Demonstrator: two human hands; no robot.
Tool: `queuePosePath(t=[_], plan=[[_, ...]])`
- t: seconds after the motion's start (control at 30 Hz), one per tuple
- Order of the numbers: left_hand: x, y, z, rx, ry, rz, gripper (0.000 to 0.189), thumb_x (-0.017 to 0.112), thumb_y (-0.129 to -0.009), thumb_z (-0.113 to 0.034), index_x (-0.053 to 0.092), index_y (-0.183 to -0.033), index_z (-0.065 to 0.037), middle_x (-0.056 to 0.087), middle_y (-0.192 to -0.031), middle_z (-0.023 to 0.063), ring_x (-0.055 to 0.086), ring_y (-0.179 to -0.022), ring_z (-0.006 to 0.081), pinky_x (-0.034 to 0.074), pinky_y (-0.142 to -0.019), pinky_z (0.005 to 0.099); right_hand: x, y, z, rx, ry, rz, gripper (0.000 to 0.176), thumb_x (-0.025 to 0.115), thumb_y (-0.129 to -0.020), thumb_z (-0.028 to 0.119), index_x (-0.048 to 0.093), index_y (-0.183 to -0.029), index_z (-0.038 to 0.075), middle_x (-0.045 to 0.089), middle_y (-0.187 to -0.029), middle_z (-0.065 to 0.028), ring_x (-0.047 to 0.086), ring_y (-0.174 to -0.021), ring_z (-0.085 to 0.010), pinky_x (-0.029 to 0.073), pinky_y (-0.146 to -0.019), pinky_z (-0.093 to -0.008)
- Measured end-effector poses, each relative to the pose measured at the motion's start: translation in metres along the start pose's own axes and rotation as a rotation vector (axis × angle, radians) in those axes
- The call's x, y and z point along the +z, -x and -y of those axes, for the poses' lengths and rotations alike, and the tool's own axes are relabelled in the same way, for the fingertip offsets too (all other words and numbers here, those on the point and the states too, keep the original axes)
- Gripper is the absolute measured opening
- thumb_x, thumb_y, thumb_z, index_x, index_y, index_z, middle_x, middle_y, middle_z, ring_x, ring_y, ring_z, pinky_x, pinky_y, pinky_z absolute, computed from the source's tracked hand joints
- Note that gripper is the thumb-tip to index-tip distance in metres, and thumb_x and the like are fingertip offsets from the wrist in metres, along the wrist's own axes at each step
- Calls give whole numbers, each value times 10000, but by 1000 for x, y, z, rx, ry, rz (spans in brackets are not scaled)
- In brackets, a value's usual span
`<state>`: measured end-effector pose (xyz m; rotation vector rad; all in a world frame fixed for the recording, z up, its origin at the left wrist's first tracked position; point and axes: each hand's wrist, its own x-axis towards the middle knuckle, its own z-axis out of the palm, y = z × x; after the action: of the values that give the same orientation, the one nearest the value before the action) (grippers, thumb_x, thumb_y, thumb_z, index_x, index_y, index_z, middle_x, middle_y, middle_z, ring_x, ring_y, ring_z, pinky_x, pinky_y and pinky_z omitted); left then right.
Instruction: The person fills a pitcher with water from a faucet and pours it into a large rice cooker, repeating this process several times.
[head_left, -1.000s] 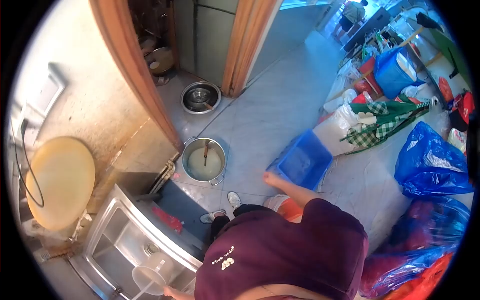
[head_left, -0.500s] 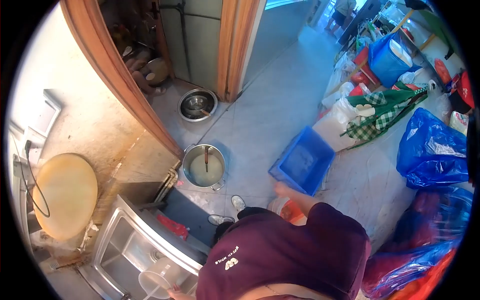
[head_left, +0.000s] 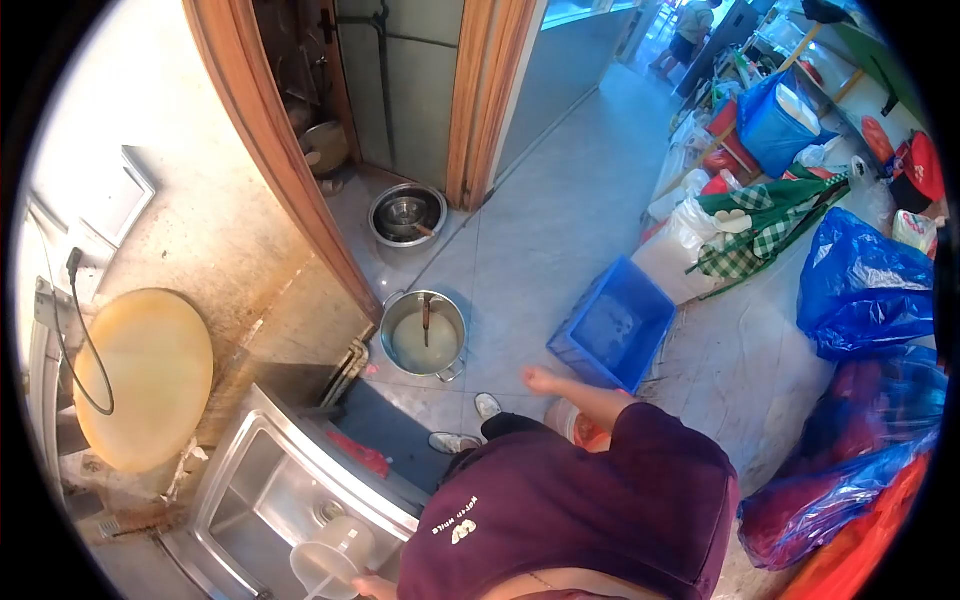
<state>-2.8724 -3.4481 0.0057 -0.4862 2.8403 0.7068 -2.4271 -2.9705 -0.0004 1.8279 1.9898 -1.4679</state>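
Note:
Down at the sink, my left hand [head_left: 372, 586] has its fingers closed at the edge of a translucent plastic jug [head_left: 338, 552]. The jug is tilted inside the steel sink [head_left: 262, 482], and part of my grip is cut off by my shirt and the frame's bottom. Out over the floor, my right hand [head_left: 541, 379] has loosely curled fingers, with nothing visible in them. Close to it stands a blue plastic bin [head_left: 618, 325]. Beneath my right forearm, a bucket [head_left: 566, 420] with something orange-red in it is partly hidden.
A two-handled steel pot [head_left: 464, 335] of cloudy liquid, with a wooden-handled tool [head_left: 426, 322] in it, stands before my feet. Steel bowls [head_left: 436, 212] lie by the doorway. A round board [head_left: 145, 380] leans at left. Blue bags [head_left: 865, 285] line the right. Another person [head_left: 690, 30] stands far back.
My right hand has moved left, away from the blue bin's edge. My left hand stays by the jug in the sink. The whole view has shifted slightly.

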Motion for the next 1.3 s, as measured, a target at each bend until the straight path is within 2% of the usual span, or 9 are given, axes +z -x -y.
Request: queuePosePath(t=[0.13,0.23,0.33,0.43,0.63,0.73,0.93,1.03,1.3], plan=[[5,-4,-2,13,-29,7,254,489,-711,-174,525,-795,63,547,-741,222,541,-640,310,440,-549,374,7,10,-19,89,-9,9,214,422,-721,195,496,-580,53,496,-490,-48,492,-434,-159,380,-388,-290],[8,-3,-5,22,-44,8,246,490,-709,-170,526,-791,60,547,-739,220,542,-638,307,441,-546,372,5,9,-32,60,29,86,197,422,-692,178,492,-555,55,483,-468,-47,479,-412,-158,366,-369,-288],[8,-4,-4,35,-51,10,238,491,-708,-165,526,-788,57,548,-738,218,543,-635,305,441,-543,370,-5,23,-14,115,-26,73,174,431,-664,158,488,-533,58,469,-454,-46,456,-386,-154,359,-353,-287],[7,-4,-5,45,-61,9,230,493,-707,-160,526,-784,54,548,-736,216,543,-633,303,442,-540,368,6,11,-31,119,-35,58,167,452,-654,147,483,-514,60,475,-459,-52,454,-382,-145,357,-345,-287],[9,-6,-8,69,-94,7,214,495,-704,-151,527,-777,48,549,-732,213,545,-628,298,443,-534,364,23,-4,-48,185,-73,73,111,459,-671,119,542,-655,47,528,-532,-62,491,-416,-139,403,-377,-282],[12,-4,-10,71,-106,6,207,496,-702,-147,527,-774,45,550,-730,211,545,-626,295,444,-532,362,26,-4,-50,187,13,94,121,464,-682,116,554,-728,50,544,-566,-61,501,-426,-145,418,-396,-286],[12,-4,-6,75,-124,2,191,498,-699,-137,528,-766,39,551,-726,208,547,-621,291,445,-526,357,4,23,-10,229,-24,80,115,472,-687,127,557,-720,57,552,-580,-58,512,-434,-149,424,-406,-290],[12,-5,-2,82,-133,0,183,499,-698,-133,528,-763,36,551,-724,206,548,-619,288,446,-523,355,7,17,-16,161,18,57,173,438,-675,125,576,-672,20,556,-540,-104,545,-443,-187,447,-470,-310],[4,-11,11,117,-181,-5,162,503,-694,-121,529,-753,28,552,-719,201,550,-613,282,447,-515,350,5,24,2,170,-95,30,159,446,-655,117,578,-668,31,553,-539,-94,544,-445,-179,444,-484,-295]])
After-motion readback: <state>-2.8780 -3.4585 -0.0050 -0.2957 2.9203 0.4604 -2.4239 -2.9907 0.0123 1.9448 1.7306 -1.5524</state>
